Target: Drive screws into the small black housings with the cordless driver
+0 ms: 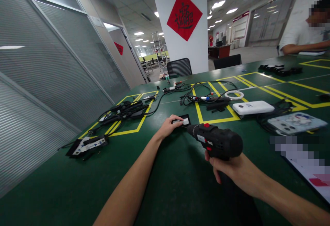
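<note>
My right hand [232, 171] is wrapped round the handle of a black cordless drill [219, 141] with red buttons. The drill's chuck points left and away from me, toward a small black part with a white piece [185, 121] on it. My left hand [168, 127] has its fingers closed on the left side of that part, low over the green table [170, 188]. Whether the drill's tip touches the part cannot be made out.
Bundled black cables [126, 112] lie at the left, near a black-and-white strip-like piece [87, 146]. A white power bank [252, 107], a phone [296, 122] and a white ring [234, 95] lie at the right. Another person [299, 36] sits at the far right.
</note>
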Motion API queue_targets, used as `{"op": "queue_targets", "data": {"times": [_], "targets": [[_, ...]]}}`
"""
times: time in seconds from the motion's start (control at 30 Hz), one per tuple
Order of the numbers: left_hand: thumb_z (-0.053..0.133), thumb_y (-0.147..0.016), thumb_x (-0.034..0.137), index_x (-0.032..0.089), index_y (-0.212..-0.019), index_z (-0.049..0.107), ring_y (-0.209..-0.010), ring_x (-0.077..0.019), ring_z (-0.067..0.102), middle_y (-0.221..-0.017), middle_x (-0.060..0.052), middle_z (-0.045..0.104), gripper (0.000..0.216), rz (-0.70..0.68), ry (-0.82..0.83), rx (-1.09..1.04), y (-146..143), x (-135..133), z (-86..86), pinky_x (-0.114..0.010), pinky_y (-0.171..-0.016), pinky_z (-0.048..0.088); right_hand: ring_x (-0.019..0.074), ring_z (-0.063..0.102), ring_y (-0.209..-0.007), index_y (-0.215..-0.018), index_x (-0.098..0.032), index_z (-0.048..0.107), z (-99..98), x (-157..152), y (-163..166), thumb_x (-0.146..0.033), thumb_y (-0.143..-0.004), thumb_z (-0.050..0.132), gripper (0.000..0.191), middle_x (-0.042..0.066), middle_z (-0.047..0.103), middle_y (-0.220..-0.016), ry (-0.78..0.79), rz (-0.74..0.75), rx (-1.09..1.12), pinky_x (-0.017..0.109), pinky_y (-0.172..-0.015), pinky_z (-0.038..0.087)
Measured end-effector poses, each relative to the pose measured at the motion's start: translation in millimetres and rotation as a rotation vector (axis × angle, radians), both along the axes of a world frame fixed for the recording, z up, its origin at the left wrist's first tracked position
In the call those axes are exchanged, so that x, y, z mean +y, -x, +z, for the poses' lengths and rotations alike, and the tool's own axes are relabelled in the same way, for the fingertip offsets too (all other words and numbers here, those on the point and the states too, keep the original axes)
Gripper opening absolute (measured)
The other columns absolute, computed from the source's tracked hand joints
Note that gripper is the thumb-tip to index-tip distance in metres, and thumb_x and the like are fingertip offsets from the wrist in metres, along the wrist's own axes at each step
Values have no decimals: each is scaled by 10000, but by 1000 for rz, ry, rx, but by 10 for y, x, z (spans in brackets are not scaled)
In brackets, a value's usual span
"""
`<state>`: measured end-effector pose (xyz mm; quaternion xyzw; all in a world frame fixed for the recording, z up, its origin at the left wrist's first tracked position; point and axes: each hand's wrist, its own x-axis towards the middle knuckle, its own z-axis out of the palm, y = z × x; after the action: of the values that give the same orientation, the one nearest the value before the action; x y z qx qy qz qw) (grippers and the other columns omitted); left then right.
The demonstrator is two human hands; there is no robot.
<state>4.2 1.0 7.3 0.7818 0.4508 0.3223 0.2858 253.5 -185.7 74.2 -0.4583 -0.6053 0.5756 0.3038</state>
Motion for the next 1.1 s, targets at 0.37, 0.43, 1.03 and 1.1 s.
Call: {"op": "queue_targets", "data": {"times": [0.37, 0.43, 1.03, 1.1], "targets": [[586, -754, 429, 213, -970, 659, -999, -209, 545, -1040, -49, 597, 314, -3, 7, 2, 5, -4, 2, -341, -912, 397, 123, 544, -540, -837, -173, 541, -2, 4, 2, -288, -856, 463, 140, -47, 535, -580, -1, -4, -17, 266, -568, 403], [589, -751, 429, 213, -970, 660, -1000, -209, 544, -1035, -49, 597, 315, -4, 5, 3, 4, -1, 4, -339, -911, 397, 120, 548, -540, -854, -174, 544, -11, -2, -4, -281, -853, 467, 131, -47, 542, -598, 0, 1, -8, 262, -565, 404], [601, -738, 411, 219, -970, 667, -997, -211, 547, -1028, -46, 602, 309, -4, -16, -7, 1, -13, 1, -349, -917, 395, 121, 547, -541, -833, -170, 540, 21, -1, -5, -265, -850, 475, 117, -51, 540, -566, 13, -3, -1, 261, -569, 405], [602, -739, 410, 218, -972, 666, -997, -211, 546, -1023, -46, 603, 309, -10, -16, -10, 5, -6, -6, -349, -915, 395, 117, 543, -539, -829, -172, 533, 38, 0, 2, -258, -840, 489, 97, -53, 546, -566, 23, -9, -3, 254, -557, 401]]}}
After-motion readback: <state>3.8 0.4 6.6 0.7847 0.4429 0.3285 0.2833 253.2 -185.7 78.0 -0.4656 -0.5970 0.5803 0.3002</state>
